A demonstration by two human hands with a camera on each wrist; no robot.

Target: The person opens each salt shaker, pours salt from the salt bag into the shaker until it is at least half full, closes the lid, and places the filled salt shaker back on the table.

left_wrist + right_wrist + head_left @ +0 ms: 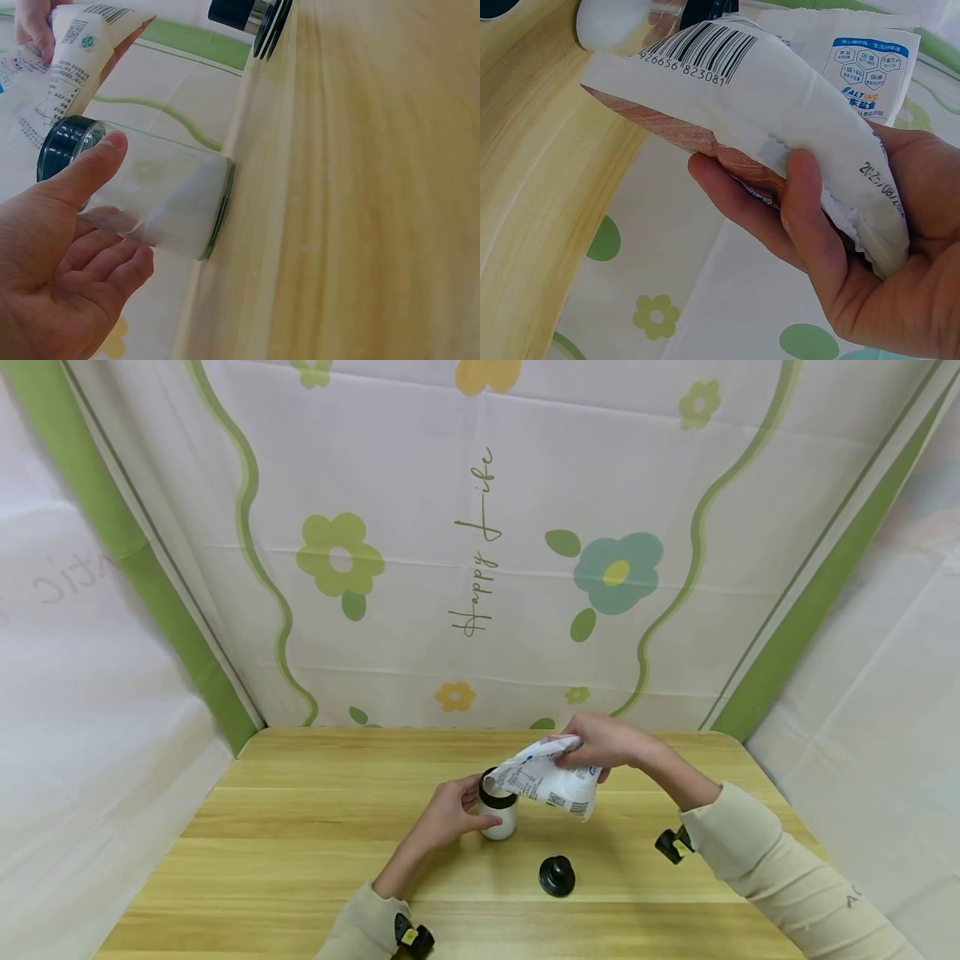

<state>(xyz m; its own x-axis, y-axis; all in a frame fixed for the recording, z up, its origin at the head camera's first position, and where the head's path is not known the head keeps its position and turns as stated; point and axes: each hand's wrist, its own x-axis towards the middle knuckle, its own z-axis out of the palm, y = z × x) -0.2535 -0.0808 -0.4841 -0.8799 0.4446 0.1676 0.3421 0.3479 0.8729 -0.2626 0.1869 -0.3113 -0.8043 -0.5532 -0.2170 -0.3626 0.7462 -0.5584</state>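
My left hand (pixel 447 814) grips a clear glass jar (pixel 169 196) with a black collar (pixel 58 154), thumb on one side and fingers on the other. The jar (pixel 498 826) stands upright on the table, with white contents showing through the glass. My right hand (pixel 609 745) holds a white printed bag of salt (pixel 551 783), tilted so that its mouth end lies at the jar's opening. In the right wrist view, fingers and thumb clasp the salt bag (pixel 795 105), its barcode end beside the jar. Inside the bag is hidden.
A black knobbed lid (pixel 557 877) lies on the wooden table (pixel 300 852), in front of the jar and to its right. Behind the table's far edge hangs a floral curtain (pixel 408 635), with white fabric (pixel 97 652) along the sides.
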